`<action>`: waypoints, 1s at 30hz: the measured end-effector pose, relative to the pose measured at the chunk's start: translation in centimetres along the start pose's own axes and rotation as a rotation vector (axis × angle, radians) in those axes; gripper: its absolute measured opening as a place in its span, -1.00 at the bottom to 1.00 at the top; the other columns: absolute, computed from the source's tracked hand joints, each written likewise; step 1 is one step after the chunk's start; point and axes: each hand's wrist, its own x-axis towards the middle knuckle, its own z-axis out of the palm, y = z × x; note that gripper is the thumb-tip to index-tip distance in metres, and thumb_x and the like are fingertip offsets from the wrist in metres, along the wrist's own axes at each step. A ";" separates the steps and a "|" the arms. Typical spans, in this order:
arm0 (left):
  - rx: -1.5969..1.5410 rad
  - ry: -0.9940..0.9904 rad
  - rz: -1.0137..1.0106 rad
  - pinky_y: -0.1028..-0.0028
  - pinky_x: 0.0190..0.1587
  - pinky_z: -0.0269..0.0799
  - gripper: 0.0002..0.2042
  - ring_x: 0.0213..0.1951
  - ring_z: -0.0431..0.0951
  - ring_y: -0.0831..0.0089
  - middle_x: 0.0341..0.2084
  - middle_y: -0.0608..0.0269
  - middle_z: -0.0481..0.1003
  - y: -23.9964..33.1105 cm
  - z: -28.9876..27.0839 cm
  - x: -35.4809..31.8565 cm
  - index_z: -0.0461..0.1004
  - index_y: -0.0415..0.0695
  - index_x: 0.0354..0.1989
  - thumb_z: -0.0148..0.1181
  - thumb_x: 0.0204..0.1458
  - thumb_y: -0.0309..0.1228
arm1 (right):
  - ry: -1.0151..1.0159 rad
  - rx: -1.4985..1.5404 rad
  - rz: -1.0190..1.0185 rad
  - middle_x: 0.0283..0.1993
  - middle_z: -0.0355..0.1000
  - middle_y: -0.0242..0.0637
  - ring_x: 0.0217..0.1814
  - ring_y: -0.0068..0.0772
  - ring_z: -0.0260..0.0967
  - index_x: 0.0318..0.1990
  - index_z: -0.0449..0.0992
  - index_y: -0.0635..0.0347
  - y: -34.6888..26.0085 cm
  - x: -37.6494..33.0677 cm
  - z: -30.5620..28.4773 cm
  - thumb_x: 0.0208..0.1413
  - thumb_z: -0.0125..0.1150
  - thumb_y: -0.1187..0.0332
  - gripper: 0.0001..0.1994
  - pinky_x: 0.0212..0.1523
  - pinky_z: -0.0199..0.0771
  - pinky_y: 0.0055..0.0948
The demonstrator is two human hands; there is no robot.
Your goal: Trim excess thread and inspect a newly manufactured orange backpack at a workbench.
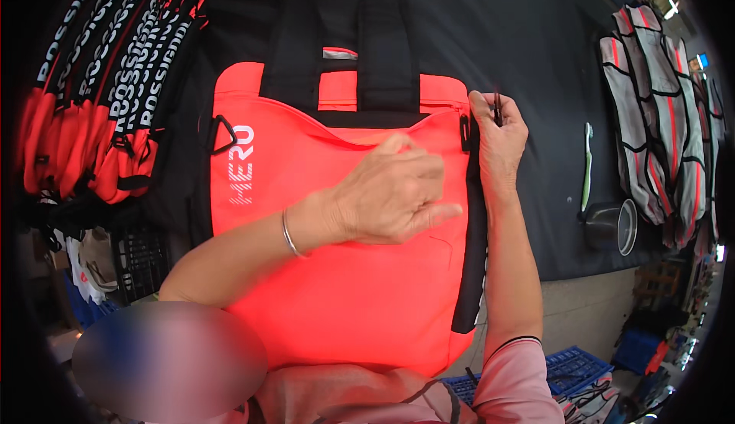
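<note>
Hands (394,194) at red bag (352,294), white lettering (241,165)

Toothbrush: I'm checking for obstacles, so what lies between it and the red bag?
The head view shows the right hand and right forearm by the red bag, then black surface up to the toothbrush.

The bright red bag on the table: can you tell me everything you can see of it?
The bag looks like smooth fabric, with a black panel along its right side, two broad black straps at the top, a black triangular ring at upper left and pale lettering nearby. It lies on the black table, its upper front edge dipping in a curve. The left hand is over its front, contact unclear; the right hand is at its upper right edge.
</note>
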 end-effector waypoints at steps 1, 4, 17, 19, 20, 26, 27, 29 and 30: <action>0.149 0.322 -0.024 0.23 -0.06 0.34 -0.74 -0.15 0.44 0.17 -0.16 0.11 0.40 0.2 0.4 0.0 0.37 -0.18 -0.15 0.20 0.12 -0.29 | -0.002 -0.001 -0.003 -0.57 0.16 -0.68 -0.53 -0.84 0.01 -0.25 0.52 0.27 -0.2 0.0 0.0 0.06 0.48 0.22 -0.68 -0.51 0.03 -0.72; 0.327 0.688 -0.274 0.24 -0.01 0.33 -0.57 0.02 0.44 0.21 0.06 0.13 0.43 -0.6 2.0 0.1 0.41 -0.21 0.02 0.27 0.07 -0.20 | 0.002 -0.053 -0.009 -0.57 0.19 -0.66 -0.53 -0.83 0.01 -0.27 0.53 0.27 -0.5 -0.2 0.1 0.07 0.45 0.24 -0.71 -0.51 0.03 -0.71; 0.194 0.751 -0.289 0.44 -0.30 0.50 -0.68 -0.19 0.63 0.33 -0.14 0.06 0.56 -1.2 5.3 -0.4 0.50 -0.24 0.01 0.27 0.09 -0.42 | -0.104 -0.650 -0.089 -0.25 0.56 -0.13 -0.20 -0.14 0.54 0.07 0.36 0.23 -1.3 -1.1 1.1 -0.15 0.46 0.11 -0.35 -0.09 0.48 -0.22; -0.182 0.857 -0.494 0.49 -0.46 0.51 -0.86 -0.41 0.67 0.34 -0.40 0.05 0.60 -2.5 3.7 0.4 0.55 -0.24 -0.18 0.25 0.10 -0.50 | -0.116 -0.668 -0.071 -0.29 0.55 -0.15 -0.24 -0.15 0.54 0.06 0.36 0.24 -1.8 -1.3 1.1 -0.14 0.44 0.15 -0.38 -0.12 0.48 -0.21; -0.179 0.854 -0.494 0.49 -0.46 0.51 -0.86 -0.41 0.67 0.34 -0.40 0.05 0.60 -3.0 3.4 0.6 0.55 -0.24 -0.18 0.25 0.10 -0.50 | -0.115 -0.665 -0.069 -0.29 0.55 -0.15 -0.24 -0.15 0.54 0.06 0.36 0.24 -1.7 -1.3 1.1 -0.14 0.44 0.15 -0.38 -0.12 0.48 -0.21; -0.078 0.710 -0.528 0.46 -0.56 0.43 -0.92 -0.65 0.57 0.36 -0.70 0.18 0.50 -4.9 2.9 1.9 0.49 -0.26 -0.36 0.28 0.06 -0.55 | -0.073 -0.637 -0.147 -0.29 0.53 -0.17 -0.27 -0.17 0.52 0.04 0.37 0.25 -0.8 -1.3 1.1 -0.13 0.45 0.17 -0.40 -0.17 0.48 -0.20; -0.076 0.711 -0.529 0.46 -0.56 0.43 -0.92 -0.65 0.57 0.36 -0.70 0.18 0.50 -4.8 2.9 1.9 0.49 -0.26 -0.36 0.28 0.06 -0.55 | -0.077 -0.643 -0.136 -0.29 0.53 -0.16 -0.27 -0.17 0.53 0.04 0.37 0.24 -1.0 -1.3 1.2 -0.14 0.45 0.16 -0.40 -0.17 0.48 -0.20; -0.083 0.699 -0.631 0.43 -0.49 0.44 -0.92 -0.52 0.59 0.35 -0.59 0.14 0.53 -4.5 2.7 1.7 0.50 -0.25 -0.31 0.25 0.08 -0.52 | -0.084 -0.649 -0.124 -0.29 0.54 -0.15 -0.27 -0.17 0.53 0.03 0.38 0.24 -1.2 -1.4 1.1 -0.14 0.45 0.16 -0.41 -0.18 0.48 -0.19; -0.082 0.700 -0.635 0.43 -0.49 0.44 -0.92 -0.52 0.59 0.35 -0.59 0.14 0.53 -4.2 2.7 1.2 0.50 -0.25 -0.31 0.25 0.08 -0.52 | -0.101 -0.654 -0.125 -0.27 0.52 -0.17 -0.23 -0.19 0.51 0.07 0.38 0.21 -1.2 -1.4 1.0 -0.13 0.47 0.14 -0.38 -0.15 0.48 -0.21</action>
